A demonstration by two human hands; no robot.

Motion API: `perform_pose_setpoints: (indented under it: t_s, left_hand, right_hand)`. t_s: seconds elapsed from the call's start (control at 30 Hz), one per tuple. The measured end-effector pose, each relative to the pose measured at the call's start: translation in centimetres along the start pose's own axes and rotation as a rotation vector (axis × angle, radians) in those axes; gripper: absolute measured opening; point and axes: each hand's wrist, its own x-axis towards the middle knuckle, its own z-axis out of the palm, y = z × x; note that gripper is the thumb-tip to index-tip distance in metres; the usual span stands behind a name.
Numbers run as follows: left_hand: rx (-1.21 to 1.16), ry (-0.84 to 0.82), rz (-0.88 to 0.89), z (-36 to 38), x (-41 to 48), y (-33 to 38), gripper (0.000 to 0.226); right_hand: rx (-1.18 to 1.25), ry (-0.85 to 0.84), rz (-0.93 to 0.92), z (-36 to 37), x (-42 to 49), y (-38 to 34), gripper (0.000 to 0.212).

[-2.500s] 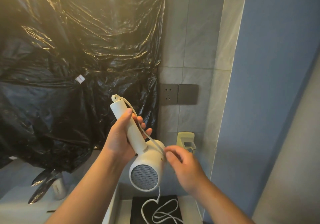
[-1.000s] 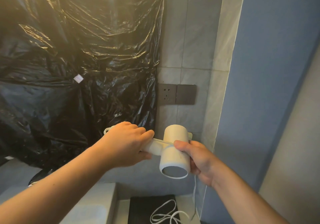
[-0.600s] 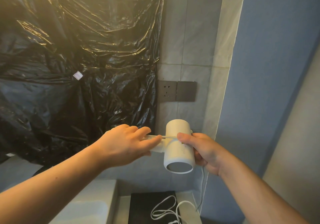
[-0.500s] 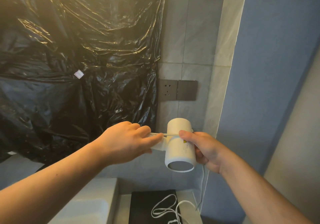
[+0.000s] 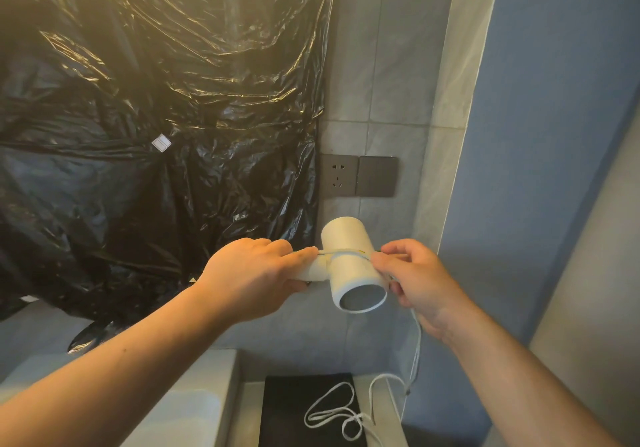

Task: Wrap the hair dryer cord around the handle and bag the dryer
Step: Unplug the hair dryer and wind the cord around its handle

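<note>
The white hair dryer [image 5: 351,266] is held in the air before the tiled wall, its handle enclosed by the fingers of the left hand [image 5: 252,278]. The cord [image 5: 341,252] is drawn taut across the barrel, pinched by the right hand [image 5: 414,278]. Wrapping is judged barely begun: slack lying on the worktop [image 5: 389,412] must be wound round the handle.

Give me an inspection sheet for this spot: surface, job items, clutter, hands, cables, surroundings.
Surface: pale counter with a black mat on it.
Job's things: white dryer held in the air, its open end toward the camera; no bag for it identifiable.
Clutter: nothing seen.
Grippers: left hand grips the handle; right hand pinches the cord beside the barrel.
Cables: cord stretched across the barrel, the rest hanging to loose loops on the mat.
Surroundings: black plastic sheet, tiled wall, wall socket, blue wall.
</note>
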Motion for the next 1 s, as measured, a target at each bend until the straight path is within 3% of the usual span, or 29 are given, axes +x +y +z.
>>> perform_pose_setpoints:
  t_s: [0.17, 0.27, 0.43, 0.73, 0.87, 1.0]
  left_hand:
    - [-0.02, -0.024, -0.138, 0.3, 0.0, 0.6, 0.047]
    - [-0.115, -0.19, -0.382, -0.5, 0.5, 0.6, 0.036]
    - [-0.541, -0.243, -0.679, -1.3, 0.9, 0.4, 0.041]
    - [-1.291, -0.194, -0.872, -1.9, 1.1, 1.4, 0.013]
    - [-1.629, -0.217, -0.832, -1.7, 0.7, 1.3, 0.028]
    - [-1.872, -0.378, -0.612, -0.9, -0.2, 0.6, 0.042]
  right_hand:
    - [-0.064, 0.139, -0.197, 0.8, -1.2, 1.5, 0.007]
    - [0.088, 0.057, -0.175, 1.7, -2.9, 2.1, 0.01]
    - [0.166, -0.107, -0.098, 3.0, -3.6, 3.7, 0.019]
    - [0.234, -0.185, 0.069, 3.2, -0.2, 4.6, 0.023]
    - [0.194, -0.186, 0.077, 2.6, 1.6, 5.0, 0.029]
    - [0.283, -0.36, 0.134, 1.6, 2.3, 5.0, 0.012]
